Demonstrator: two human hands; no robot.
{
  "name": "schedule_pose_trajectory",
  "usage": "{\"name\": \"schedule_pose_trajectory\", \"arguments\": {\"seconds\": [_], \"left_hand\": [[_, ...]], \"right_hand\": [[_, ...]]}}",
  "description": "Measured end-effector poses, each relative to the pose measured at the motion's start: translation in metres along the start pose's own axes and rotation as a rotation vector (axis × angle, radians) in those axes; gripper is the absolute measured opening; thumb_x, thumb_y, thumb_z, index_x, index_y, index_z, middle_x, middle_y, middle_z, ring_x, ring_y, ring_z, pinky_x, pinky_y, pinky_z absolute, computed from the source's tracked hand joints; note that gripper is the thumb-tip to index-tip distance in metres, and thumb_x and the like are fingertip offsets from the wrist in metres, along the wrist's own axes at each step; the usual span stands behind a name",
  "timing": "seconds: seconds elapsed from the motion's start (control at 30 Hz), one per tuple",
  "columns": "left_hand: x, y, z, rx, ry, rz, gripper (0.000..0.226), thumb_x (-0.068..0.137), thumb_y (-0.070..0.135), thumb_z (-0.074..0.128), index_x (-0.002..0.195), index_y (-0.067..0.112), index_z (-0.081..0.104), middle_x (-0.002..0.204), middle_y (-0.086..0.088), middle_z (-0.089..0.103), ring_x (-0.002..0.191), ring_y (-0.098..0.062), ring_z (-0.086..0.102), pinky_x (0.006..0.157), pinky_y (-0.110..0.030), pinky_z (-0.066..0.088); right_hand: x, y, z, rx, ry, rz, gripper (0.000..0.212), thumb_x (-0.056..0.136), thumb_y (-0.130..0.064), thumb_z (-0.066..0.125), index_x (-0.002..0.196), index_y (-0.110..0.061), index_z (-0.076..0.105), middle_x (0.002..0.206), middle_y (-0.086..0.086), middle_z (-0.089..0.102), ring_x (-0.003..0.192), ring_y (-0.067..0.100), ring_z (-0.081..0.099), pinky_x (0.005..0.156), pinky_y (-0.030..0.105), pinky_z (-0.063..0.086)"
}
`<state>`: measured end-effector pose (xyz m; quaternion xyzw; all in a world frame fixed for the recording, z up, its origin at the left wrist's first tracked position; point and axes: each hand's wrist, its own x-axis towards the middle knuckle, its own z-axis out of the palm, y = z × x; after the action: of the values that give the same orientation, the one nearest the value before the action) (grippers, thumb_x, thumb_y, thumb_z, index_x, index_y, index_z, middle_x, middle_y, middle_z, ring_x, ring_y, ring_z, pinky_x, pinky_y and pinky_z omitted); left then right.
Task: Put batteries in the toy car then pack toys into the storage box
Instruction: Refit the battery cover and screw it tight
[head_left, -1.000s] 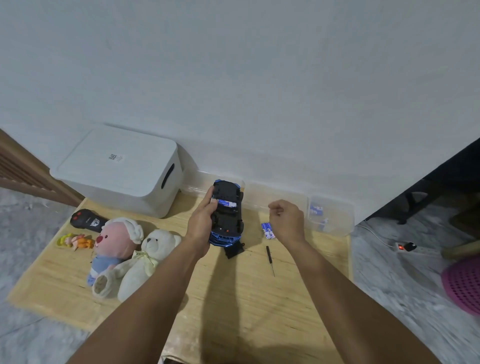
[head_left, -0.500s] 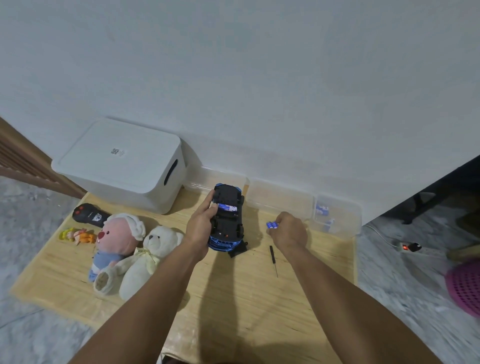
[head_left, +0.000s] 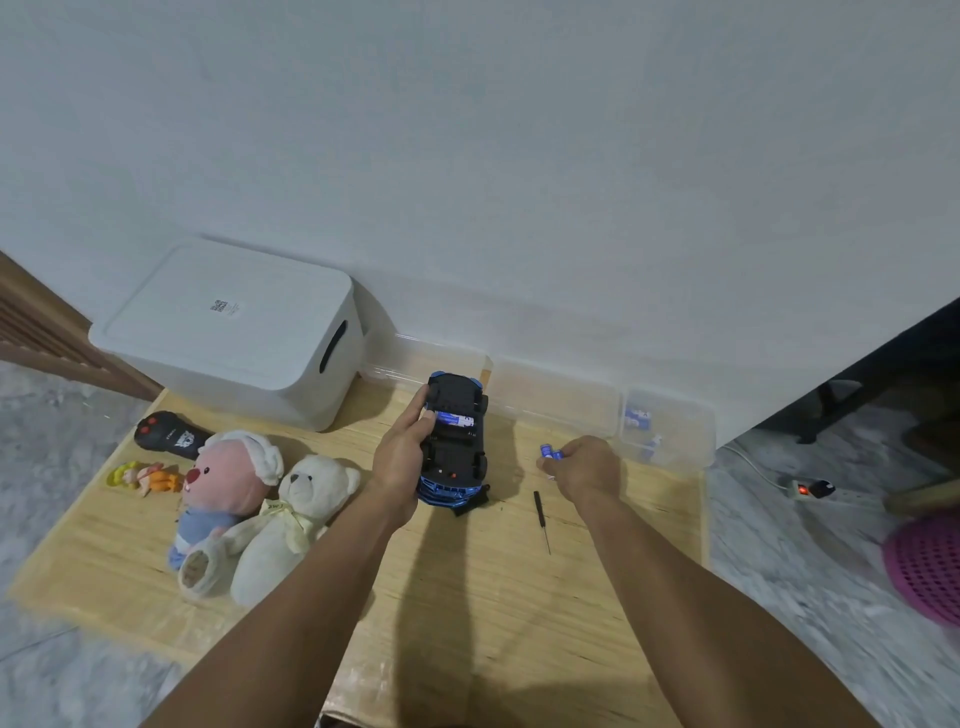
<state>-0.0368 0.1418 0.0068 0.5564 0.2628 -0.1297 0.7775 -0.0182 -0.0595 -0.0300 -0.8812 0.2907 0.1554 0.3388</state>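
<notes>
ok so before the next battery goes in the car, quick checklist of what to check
1. Toy car steadied, underside up: ok, the left hand grips its side.
2. Battery bay open: ok, one battery already sits in it.
3. Next batteries in hand: ok, the right hand pinches blue batteries just off the car's right side.
4. Polarity of the held cells: cannot tell, markings too small.
5. Screwdriver within reach for the cover: ok, it lies on the wooden board near the right wrist.
6. Storage box ready for packing: not ok, its lid is on.
</notes>
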Motion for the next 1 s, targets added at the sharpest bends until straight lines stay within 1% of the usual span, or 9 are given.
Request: {"name": "schedule_pose_trajectory", "arguments": {"seconds": [0.07,0.13,0.2,0.3,0.57,0.73,0.83,0.93,1.0], "left_hand": [[0.0,0.0,0.001,-0.01,-0.008,-0.003,0.04,0.101,0.017,0.044,0.135,0.037,0.054,0.115,-0.001,0.071,0.096,-0.024,0.071,0.076,-0.04,0.058],[0.0,-0.001,0.001,-0.008,-0.013,-0.003,0.04,0.101,0.017,0.044,0.135,0.036,0.054,0.115,-0.002,0.071,0.098,-0.027,0.07,0.079,-0.043,0.057],[0.0,-0.002,0.002,-0.003,-0.015,0.003,0.04,0.101,0.017,0.044,0.133,0.037,0.055,0.115,-0.002,0.071,0.098,-0.027,0.071,0.081,-0.044,0.057],[0.001,-0.003,0.003,0.001,-0.022,0.008,0.039,0.102,0.018,0.043,0.132,0.038,0.056,0.114,-0.001,0.072,0.097,-0.027,0.071,0.084,-0.047,0.057],[0.002,-0.005,0.006,0.028,-0.027,0.014,0.039,0.101,0.019,0.044,0.131,0.04,0.057,0.113,0.001,0.072,0.096,-0.025,0.071,0.088,-0.049,0.056],[0.003,-0.007,0.007,0.027,-0.028,0.009,0.039,0.101,0.018,0.043,0.132,0.039,0.057,0.107,0.004,0.074,0.094,-0.023,0.072,0.084,-0.045,0.057],[0.003,-0.007,0.009,0.026,-0.022,0.004,0.038,0.101,0.019,0.043,0.128,0.041,0.058,0.102,0.007,0.074,0.092,-0.021,0.072,0.084,-0.044,0.057],[0.002,-0.007,0.013,0.041,-0.036,0.01,0.039,0.1,0.019,0.043,0.128,0.04,0.059,0.107,0.003,0.073,0.095,-0.022,0.071,0.087,-0.046,0.056],[0.001,-0.008,0.014,0.052,-0.045,0.016,0.042,0.097,0.017,0.043,0.129,0.04,0.059,0.107,0.002,0.074,0.097,-0.024,0.07,0.091,-0.047,0.054]], "right_hand": [[-0.001,0.001,-0.001,0.006,0.012,0.013,0.039,0.079,-0.027,0.079,0.058,-0.017,0.047,0.094,0.015,0.072,0.082,0.028,0.066,0.078,0.036,0.054],[-0.001,0.002,-0.002,0.018,0.022,0.021,0.036,0.08,-0.026,0.078,0.061,-0.014,0.05,0.096,0.015,0.071,0.08,0.027,0.063,0.077,0.035,0.053],[-0.001,0.003,-0.004,0.044,0.02,0.035,0.025,0.081,-0.026,0.077,0.078,-0.005,0.064,0.099,0.015,0.071,0.09,0.029,0.065,0.079,0.035,0.052],[-0.001,0.005,-0.005,0.068,0.019,0.055,0.032,0.082,-0.028,0.076,0.096,0.0,0.068,0.101,0.014,0.071,0.095,0.029,0.065,0.082,0.036,0.052],[-0.004,0.012,-0.004,0.241,0.099,0.096,0.015,0.081,-0.026,0.073,0.091,-0.016,0.07,0.096,0.002,0.071,0.086,0.023,0.063,0.074,0.028,0.048],[-0.012,-0.001,-0.008,0.392,0.052,-0.042,0.008,0.088,-0.02,0.063,0.083,-0.022,0.069,0.08,-0.005,0.067,0.076,0.025,0.069,0.077,0.046,0.059],[-0.02,-0.017,-0.017,0.439,-0.035,-0.192,0.016,0.09,-0.021,0.065,0.104,-0.02,0.072,0.094,-0.008,0.064,0.094,0.022,0.066,0.086,0.042,0.056],[-0.028,-0.034,-0.025,0.493,-0.075,-0.292,0.014,0.076,-0.024,0.08,0.086,-0.023,0.07,0.091,-0.002,0.069,0.087,0.018,0.065,0.073,0.035,0.055],[-0.031,-0.044,-0.025,0.479,-0.115,-0.331,0.012,0.075,-0.018,0.08,0.081,-0.019,0.07,0.087,-0.003,0.069,0.082,0.016,0.065,0.073,0.035,0.058]]}}
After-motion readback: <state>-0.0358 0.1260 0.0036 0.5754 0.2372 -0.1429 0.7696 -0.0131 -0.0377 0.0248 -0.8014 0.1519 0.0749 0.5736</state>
